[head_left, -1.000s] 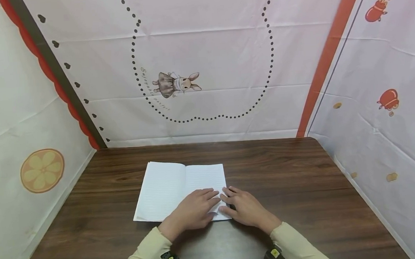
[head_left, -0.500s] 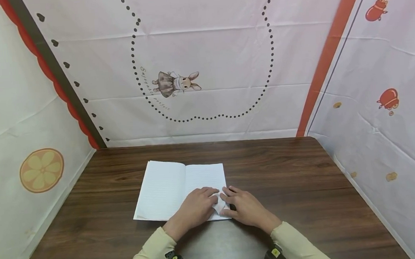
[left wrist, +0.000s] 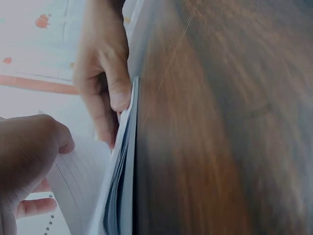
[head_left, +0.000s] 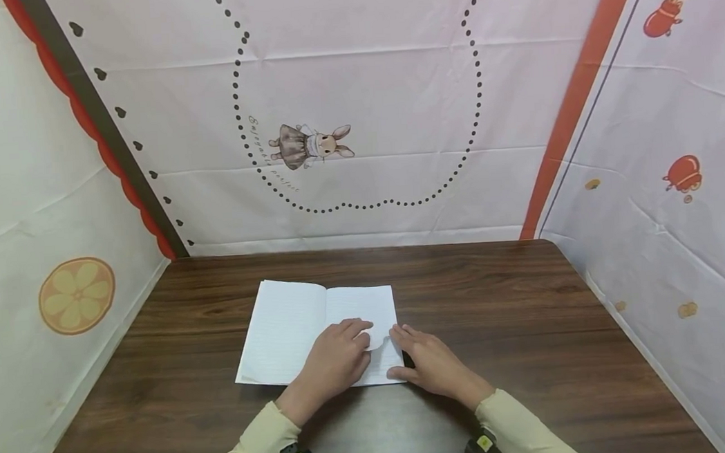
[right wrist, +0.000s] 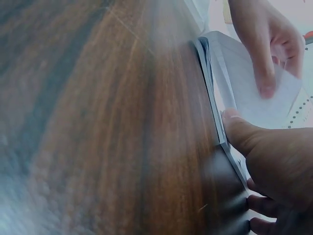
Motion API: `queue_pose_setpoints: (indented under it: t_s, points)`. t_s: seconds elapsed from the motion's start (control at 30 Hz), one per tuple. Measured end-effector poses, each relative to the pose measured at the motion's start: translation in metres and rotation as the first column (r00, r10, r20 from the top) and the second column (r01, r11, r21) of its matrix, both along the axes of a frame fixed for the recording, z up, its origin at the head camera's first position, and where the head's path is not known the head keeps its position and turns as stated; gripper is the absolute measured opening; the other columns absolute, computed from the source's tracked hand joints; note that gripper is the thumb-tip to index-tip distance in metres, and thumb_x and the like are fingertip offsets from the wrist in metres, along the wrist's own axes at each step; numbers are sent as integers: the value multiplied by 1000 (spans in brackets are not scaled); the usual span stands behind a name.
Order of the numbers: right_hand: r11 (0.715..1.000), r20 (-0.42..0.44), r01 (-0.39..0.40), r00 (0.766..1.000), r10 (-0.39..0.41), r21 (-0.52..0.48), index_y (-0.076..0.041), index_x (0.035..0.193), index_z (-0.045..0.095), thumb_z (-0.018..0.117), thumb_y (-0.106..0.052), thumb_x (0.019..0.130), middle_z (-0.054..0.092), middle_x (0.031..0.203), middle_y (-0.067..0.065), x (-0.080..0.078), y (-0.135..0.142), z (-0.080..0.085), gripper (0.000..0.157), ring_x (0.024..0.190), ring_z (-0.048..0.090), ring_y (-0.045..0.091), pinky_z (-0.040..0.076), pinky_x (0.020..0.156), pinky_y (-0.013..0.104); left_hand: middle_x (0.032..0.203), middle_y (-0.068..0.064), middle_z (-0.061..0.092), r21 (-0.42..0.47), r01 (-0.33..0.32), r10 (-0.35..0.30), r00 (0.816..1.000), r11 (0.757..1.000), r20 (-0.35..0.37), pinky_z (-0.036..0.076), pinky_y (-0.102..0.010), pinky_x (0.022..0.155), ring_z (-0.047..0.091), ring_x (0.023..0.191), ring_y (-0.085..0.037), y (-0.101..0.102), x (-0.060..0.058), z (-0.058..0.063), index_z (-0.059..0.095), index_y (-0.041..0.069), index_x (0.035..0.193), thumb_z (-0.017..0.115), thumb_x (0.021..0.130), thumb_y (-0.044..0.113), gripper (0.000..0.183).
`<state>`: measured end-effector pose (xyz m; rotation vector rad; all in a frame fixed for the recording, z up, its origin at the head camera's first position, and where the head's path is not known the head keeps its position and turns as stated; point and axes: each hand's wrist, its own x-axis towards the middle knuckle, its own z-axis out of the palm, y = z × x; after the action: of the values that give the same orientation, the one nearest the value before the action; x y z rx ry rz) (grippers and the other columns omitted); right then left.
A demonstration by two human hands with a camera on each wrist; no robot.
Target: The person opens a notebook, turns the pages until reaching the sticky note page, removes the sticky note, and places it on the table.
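This looks like a small, makeshift screened-off booth: white sheets (head_left: 405, 106) with visible fold creases stand behind a dark wood-grain surface (head_left: 498, 308) and along both its sides. A dressed rabbit (head_left: 294, 147), an orange slice (head_left: 77, 296) and red figures (head_left: 684, 174) give the sheets a homely, decorative look, though whether the booth is inside a home, office or lab cannot be told.

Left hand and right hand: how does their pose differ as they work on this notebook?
The left hand pinches a lifted page, while the right hand rests at the right edge of the notebook. The left hand is curled; the right hand is straighter. Both are bare and come from pale sleeves.
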<state>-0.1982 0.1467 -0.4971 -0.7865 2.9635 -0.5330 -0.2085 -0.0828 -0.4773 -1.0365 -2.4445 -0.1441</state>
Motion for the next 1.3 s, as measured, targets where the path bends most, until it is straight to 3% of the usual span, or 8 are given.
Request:
queue_pose_setpoints:
  t_s: [0.2, 0.33, 0.5, 0.7, 0.9, 1.13, 1.3]
  points:
    - [1000, -10, -20, 1000, 20, 1, -2, 147, 54, 71, -52, 92, 50, 154, 14, 0, 1, 1, 77, 144, 45, 35, 42, 113, 52, 123, -5, 72, 95, -33, 39, 997, 995, -63, 59, -38, 91, 68, 115, -23, -19, -1, 5, 73, 12, 96, 77, 87, 18, 11]
    - [1000, 1, -25, 1000, 25, 5, -3, 147, 54, 70, -53, 93, 50, 154, 13, -2, 1, 1, 75, 145, 44, 35, 42, 114, 52, 129, -8, 71, 145, -45, 66, 988, 988, -143, 58, -42, 93, 68, 117, -27, -36, 0, 9, 77, 11, 110, 87, 77, 14, 35]
    - [999, 8, -32, 999, 32, 2, -3, 147, 54, 69, -52, 93, 49, 155, 13, -2, 1, 2, 74, 146, 42, 35, 40, 115, 52, 133, -13, 68, 143, -12, 46, 969, 990, -241, 56, -46, 94, 65, 121, -33, -59, 1, 12, 75, 7, 119, 95, 62, 9, 60]
    - [999, 16, -32, 999, 32, 5, -4, 148, 53, 68, -53, 94, 48, 156, 13, -1, -1, 3, 75, 146, 42, 34, 40, 115, 52, 131, -18, 68, 136, 15, 27, 951, 991, -308, 56, -50, 92, 64, 120, -38, -84, 2, 9, 75, 4, 119, 87, 63, 2, 58]
    - [999, 15, -33, 999, 33, 1, -3, 148, 52, 68, -51, 95, 47, 157, 14, 1, 0, 3, 74, 146, 41, 36, 40, 115, 54, 128, -21, 69, 133, -10, 51, 951, 991, -305, 55, -51, 92, 65, 119, -40, -105, 10, 8, 75, 1, 117, 73, 68, 5, 50]
    - [999, 22, -26, 999, 26, -19, -3, 148, 52, 67, -52, 95, 47, 157, 13, 3, 2, 3, 74, 147, 40, 36, 39, 115, 55, 128, -21, 69, 72, -121, 135, 957, 990, -255, 56, -53, 90, 64, 120, -42, -127, 21, 3, 76, 3, 115, 87, 62, 14, 54]
    - [1000, 31, -25, 999, 26, -18, -3, 149, 52, 66, -54, 95, 46, 158, 13, 2, 1, 3, 75, 148, 39, 36, 39, 115, 55, 126, -22, 69, 35, -187, 190, 959, 982, -209, 57, -54, 89, 65, 118, -43, -138, 23, -3, 78, 4, 110, 88, 63, 18, 50]
